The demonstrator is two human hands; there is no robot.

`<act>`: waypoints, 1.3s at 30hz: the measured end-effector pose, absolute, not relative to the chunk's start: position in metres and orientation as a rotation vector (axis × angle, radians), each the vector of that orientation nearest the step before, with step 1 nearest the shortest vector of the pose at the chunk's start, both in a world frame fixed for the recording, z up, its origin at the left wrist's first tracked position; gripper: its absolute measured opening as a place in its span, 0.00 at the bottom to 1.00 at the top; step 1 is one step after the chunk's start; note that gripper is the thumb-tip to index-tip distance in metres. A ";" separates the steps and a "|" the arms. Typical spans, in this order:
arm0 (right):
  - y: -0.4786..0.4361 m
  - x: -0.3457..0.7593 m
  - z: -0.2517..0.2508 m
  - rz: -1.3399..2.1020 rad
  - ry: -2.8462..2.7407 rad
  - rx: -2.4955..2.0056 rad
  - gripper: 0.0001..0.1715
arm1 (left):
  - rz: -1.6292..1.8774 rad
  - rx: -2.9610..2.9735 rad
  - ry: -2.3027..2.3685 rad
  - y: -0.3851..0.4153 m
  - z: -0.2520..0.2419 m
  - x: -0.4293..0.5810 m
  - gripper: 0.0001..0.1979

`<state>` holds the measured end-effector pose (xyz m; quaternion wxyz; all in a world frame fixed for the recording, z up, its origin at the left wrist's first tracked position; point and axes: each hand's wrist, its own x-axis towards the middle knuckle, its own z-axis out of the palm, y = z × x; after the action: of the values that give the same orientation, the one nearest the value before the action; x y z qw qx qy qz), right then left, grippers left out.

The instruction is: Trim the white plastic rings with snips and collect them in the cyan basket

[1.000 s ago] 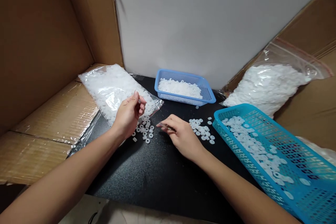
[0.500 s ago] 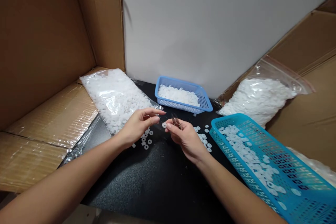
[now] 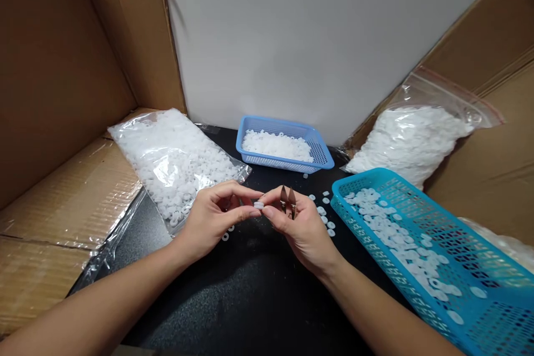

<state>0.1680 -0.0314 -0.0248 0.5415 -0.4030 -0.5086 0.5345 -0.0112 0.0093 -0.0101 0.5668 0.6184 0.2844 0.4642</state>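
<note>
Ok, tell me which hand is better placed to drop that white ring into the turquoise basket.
Right hand, probably: it pinches the small white plastic ring and sits beside the turquoise plastic mesh basket; the left hand is farther.

Bag (image 3: 175, 156) L, tray (image 3: 484, 311) R, basket (image 3: 322, 151) behind hands (image 3: 212, 219).

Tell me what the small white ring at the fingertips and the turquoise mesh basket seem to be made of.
The small white ring: likely soft plastic or silicone, going by its milky, slightly translucent, matte look. The turquoise mesh basket: moulded plastic, slightly glossy, with even colour and uniform holes.
</note>
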 end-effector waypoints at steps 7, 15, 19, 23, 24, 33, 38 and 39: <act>-0.033 0.167 -0.022 1.075 -1.270 -1.006 0.13 | 1.262 1.660 0.683 0.008 -0.013 -0.011 0.02; -0.035 0.161 -0.015 1.191 -1.165 -1.005 0.18 | 1.188 1.815 0.752 0.005 -0.009 -0.011 0.04; -0.035 0.161 -0.015 1.272 -1.117 -0.986 0.18 | 1.162 1.839 0.743 0.004 -0.008 -0.012 0.04; -0.035 0.162 -0.016 1.212 -1.162 -0.993 0.22 | 1.096 1.734 0.718 0.003 -0.009 -0.013 0.04; -0.036 0.162 -0.017 1.159 -1.191 -1.001 0.22 | 1.077 1.654 0.713 0.003 -0.010 -0.013 0.05; -0.040 0.177 -0.007 0.165 -1.746 -1.021 0.22 | 0.918 1.080 0.600 0.004 -0.007 -0.011 0.10; -0.040 0.181 -0.005 -0.215 -1.924 -0.968 0.32 | 0.935 1.040 0.634 0.002 -0.005 -0.010 0.12; -0.040 0.181 -0.005 -0.241 -1.941 -0.965 0.33 | 0.933 1.035 0.644 0.002 -0.004 -0.010 0.12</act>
<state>0.1813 -0.0405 -0.0054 0.4619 -0.3926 -0.7892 -0.0982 -0.0097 0.0020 -0.0044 0.7195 0.4683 0.2911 0.4221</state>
